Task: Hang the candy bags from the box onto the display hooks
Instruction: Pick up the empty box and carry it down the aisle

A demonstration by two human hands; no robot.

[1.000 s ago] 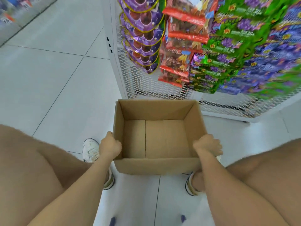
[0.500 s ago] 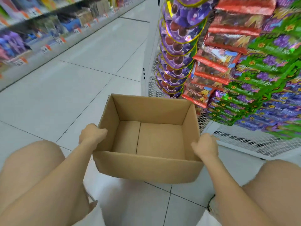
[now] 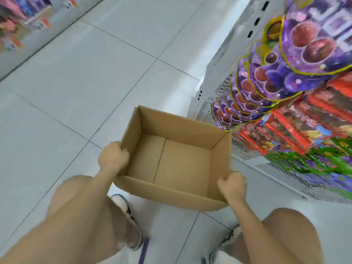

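I see both hands on the cardboard box [image 3: 167,195], which lies at the middle of my view with its open top turned to the camera. Its brown bottom shows plainly, with one seam running across it. The left hand [image 3: 113,159] grips the box's left wall close to the near corner. Its fingers are curled and pressed together over the top edge, knuckles up. The right hand [image 3: 233,186] grips the near right corner of the box, its fingers bunched in a curl over the rim and its thumb on the inner side. I cannot tell whether the base of the box touches the floor [image 3: 76,92].

The candy bags [image 3: 276,77] are all outside the box, to its right and beyond it, hanging in rows on a white mesh rack [image 3: 243,151]. The purple bags [image 3: 247,103] come nearest the box's far right corner. The red bags [image 3: 285,130] hang right of the box, and the green bags [image 3: 314,161] lie further right again. They are smeared by blur, and I cannot make out the hooks behind them.

Below the box's near wall I see a left shoe [image 3: 129,212] and a right shoe [image 3: 228,237] on the pale tiles. Far beyond the box, to its left, a blurred shelf [image 3: 22,25] of goods runs along the aisle.
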